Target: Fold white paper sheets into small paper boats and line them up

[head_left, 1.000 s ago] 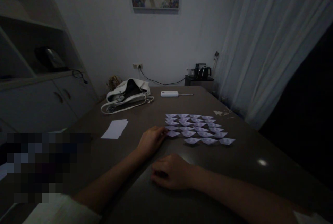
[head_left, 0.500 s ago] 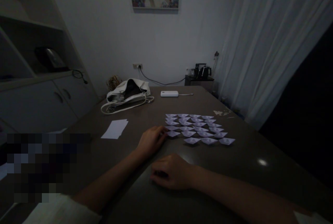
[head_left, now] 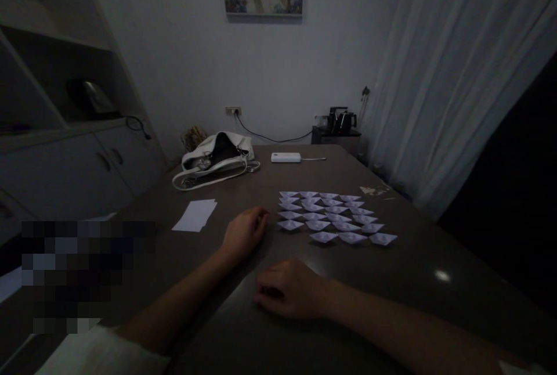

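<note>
The table [head_left: 418, 299] supports all items. The white bag [head_left: 217, 157] lies far left. The left hand [head_left: 246, 231], loosely curled and empty, rests just left of the paper boats [head_left: 317, 225]; the right hand [head_left: 289, 289], half-closed, rests nearer; its grasp contents cannot be determined.

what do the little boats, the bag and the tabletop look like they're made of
The little boats look like folded matte white paper: thin, with crisp creases and pointed ends.
The bag seems to be soft smooth leather or imitation, off-white, judging by its slumped opening; which one I can't tell.
The tabletop is hard and glossy, perhaps stone or laminate, since it mirrors a bright light spot.
</note>
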`<state>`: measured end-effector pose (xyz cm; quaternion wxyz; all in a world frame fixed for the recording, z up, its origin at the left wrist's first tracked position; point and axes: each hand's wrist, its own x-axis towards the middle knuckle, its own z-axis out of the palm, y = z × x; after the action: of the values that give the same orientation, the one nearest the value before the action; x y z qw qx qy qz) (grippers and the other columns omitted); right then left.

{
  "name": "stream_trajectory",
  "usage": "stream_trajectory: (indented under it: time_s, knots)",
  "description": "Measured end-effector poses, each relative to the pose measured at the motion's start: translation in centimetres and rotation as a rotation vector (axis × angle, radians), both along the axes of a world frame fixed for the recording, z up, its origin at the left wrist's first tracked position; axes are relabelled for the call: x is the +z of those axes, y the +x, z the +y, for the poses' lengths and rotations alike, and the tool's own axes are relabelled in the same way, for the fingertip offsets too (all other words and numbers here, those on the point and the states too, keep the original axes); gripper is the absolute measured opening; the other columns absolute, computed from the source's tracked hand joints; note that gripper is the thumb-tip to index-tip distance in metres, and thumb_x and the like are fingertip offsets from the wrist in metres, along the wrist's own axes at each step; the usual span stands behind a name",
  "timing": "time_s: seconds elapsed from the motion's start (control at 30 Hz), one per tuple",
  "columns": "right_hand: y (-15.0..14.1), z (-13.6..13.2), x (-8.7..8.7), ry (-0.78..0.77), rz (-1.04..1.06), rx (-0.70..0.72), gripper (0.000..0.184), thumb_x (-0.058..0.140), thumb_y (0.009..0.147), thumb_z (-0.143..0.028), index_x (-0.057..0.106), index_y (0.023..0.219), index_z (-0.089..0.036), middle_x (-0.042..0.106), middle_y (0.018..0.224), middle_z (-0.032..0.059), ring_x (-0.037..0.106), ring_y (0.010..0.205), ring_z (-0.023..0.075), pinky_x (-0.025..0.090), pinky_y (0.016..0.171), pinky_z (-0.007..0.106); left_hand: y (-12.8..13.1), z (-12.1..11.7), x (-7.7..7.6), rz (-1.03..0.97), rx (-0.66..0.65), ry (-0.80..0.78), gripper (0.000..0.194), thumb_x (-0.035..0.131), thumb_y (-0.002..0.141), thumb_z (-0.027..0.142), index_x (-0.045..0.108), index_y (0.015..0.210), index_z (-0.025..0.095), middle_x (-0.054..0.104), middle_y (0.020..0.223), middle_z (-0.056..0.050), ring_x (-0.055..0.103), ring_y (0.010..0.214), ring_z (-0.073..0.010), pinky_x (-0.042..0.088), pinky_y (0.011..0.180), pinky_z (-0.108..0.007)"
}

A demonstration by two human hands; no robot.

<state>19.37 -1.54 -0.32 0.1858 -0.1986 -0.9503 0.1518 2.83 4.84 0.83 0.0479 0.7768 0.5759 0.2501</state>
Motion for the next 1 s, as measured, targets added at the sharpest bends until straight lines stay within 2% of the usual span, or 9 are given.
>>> stream_trajectory:
  time_s: [0.1,0.17,0.3,0.4,0.6,0.7,1.0]
  knots:
    - [0.0,0.0,0.0,-0.015,0.013,0.005,0.014,0.056,0.085,-0.025,0.055,0.074,-0.017,0.060,0.066,-0.0014,0.049,0.055,0.0091,0.030,0.052,0.020,-2.8,0.5,0.3,-0.007,0.061,-0.033,0.024,0.045,0.087,0.029,0.063,0.098,0.018,0.069,0.092,-0.007,0.064,0.082,-0.0214,0.048,0.072,-0.030]
    - [0.0,0.0,-0.1,-0.026,0.018,0.008,0.014,0.055,0.086,-0.025,0.055,0.075,-0.017,0.060,0.066,-0.0014,0.049,0.055,0.0090,0.030,0.053,0.020,-5.3,0.7,0.3,0.045,0.089,0.002,0.024,0.046,0.084,0.030,0.063,0.096,0.018,0.067,0.098,-0.009,0.062,0.090,-0.0237,0.048,0.080,-0.033]
    - [0.0,0.0,0.0,-0.032,0.005,0.010,0.015,0.054,0.087,-0.026,0.055,0.076,-0.017,0.059,0.066,-0.0012,0.050,0.056,0.0093,0.031,0.053,0.020,-10.7,0.5,0.2,0.114,0.166,0.019,0.033,0.047,0.082,0.038,0.064,0.097,0.015,0.062,0.111,-0.013,0.058,0.104,-0.0285,0.046,0.090,-0.038]
    - [-0.1,-0.1,0.0,-0.026,0.004,0.016,0.014,0.053,0.087,-0.025,0.055,0.077,-0.017,0.059,0.067,-0.0009,0.050,0.057,0.0093,0.031,0.054,0.020,-13.0,-0.2,0.6,0.164,0.266,-0.024,0.041,0.048,0.081,0.044,0.064,0.104,0.015,0.060,0.116,-0.014,0.056,0.109,-0.0309,0.045,0.092,-0.040]
    - [-0.5,-0.3,0.1,-0.043,-0.015,0.015,0.014,0.052,0.088,-0.025,0.056,0.079,-0.017,0.060,0.069,0.0000,0.052,0.059,0.0100,0.032,0.056,0.020,-13.1,-1.0,1.1,0.283,0.454,-0.140,0.063,0.046,0.081,0.056,0.056,0.119,0.007,0.059,0.119,-0.022,0.055,0.110,-0.0366,0.045,0.089,-0.044]
    - [-0.7,-0.4,0.1,-0.043,-0.022,0.011,0.014,0.051,0.089,-0.025,0.057,0.080,-0.017,0.062,0.071,0.0007,0.054,0.061,0.0101,0.033,0.057,0.020,-12.9,-1.0,0.8,0.311,0.512,-0.191,0.064,0.043,0.084,0.054,0.052,0.123,0.003,0.059,0.118,-0.025,0.057,0.109,-0.0372,0.046,0.086,-0.043]
    - [-0.8,-0.3,0.1,-0.047,-0.031,0.000,0.014,0.051,0.089,-0.024,0.058,0.080,-0.016,0.063,0.072,0.0015,0.054,0.062,0.0102,0.033,0.057,0.021,-13.6,-0.7,0.6,0.309,0.464,-0.208,0.056,0.042,0.086,0.045,0.051,0.122,0.003,0.059,0.120,-0.024,0.056,0.111,-0.0339,0.044,0.091,-0.041]
